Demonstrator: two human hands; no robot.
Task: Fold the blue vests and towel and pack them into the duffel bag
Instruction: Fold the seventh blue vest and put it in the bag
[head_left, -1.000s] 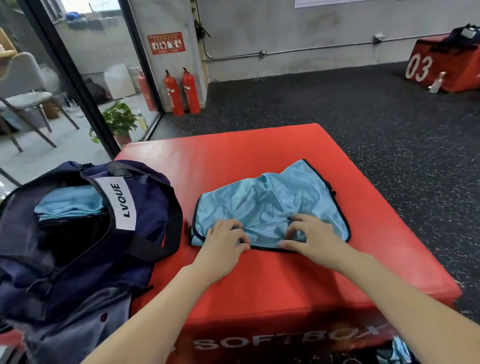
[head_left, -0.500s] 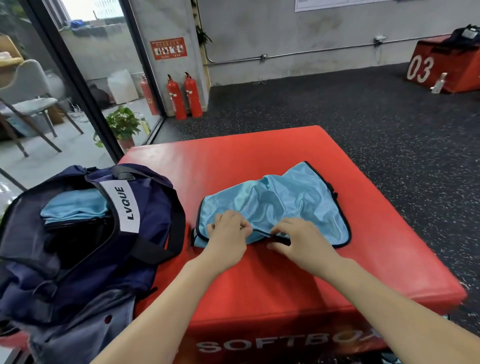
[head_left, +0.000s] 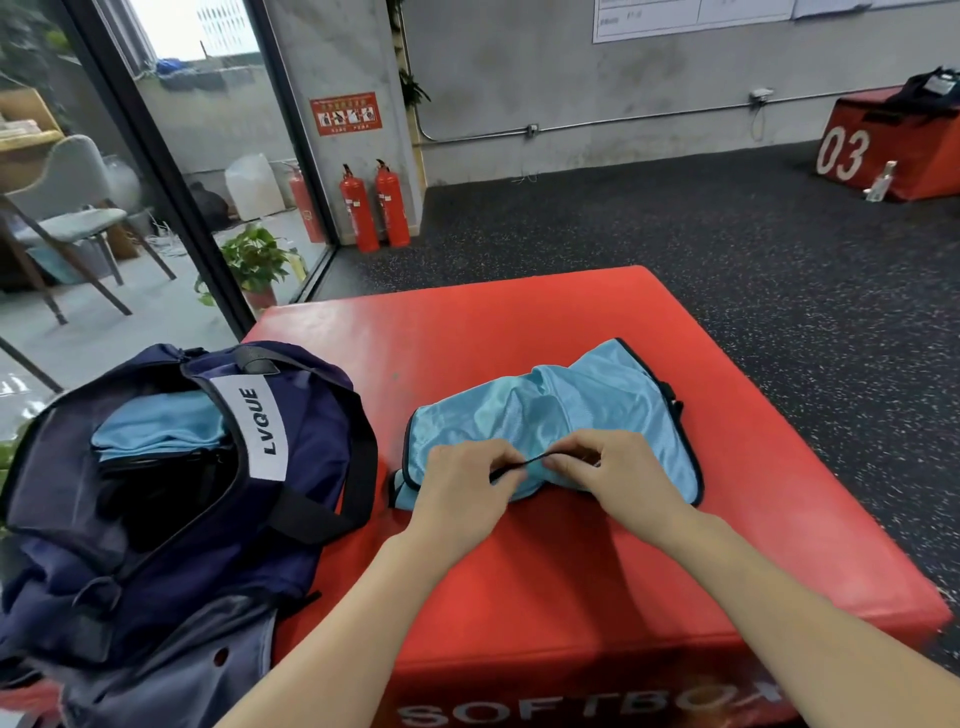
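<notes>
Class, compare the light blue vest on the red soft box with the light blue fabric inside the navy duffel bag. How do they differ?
The light blue vest lies rumpled on the red soft box, pinched by both hands; the light blue fabric sits folded, untouched, inside the navy duffel bag. Both share the same pale blue colour.

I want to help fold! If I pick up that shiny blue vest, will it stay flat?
Probably not. The blue vest already lies wrinkled and bunched, so it likely flops. Its sheen suggests slippery cloth. Both hands, left hand and right hand, pinch its edge, so it seems thin and light.
</notes>
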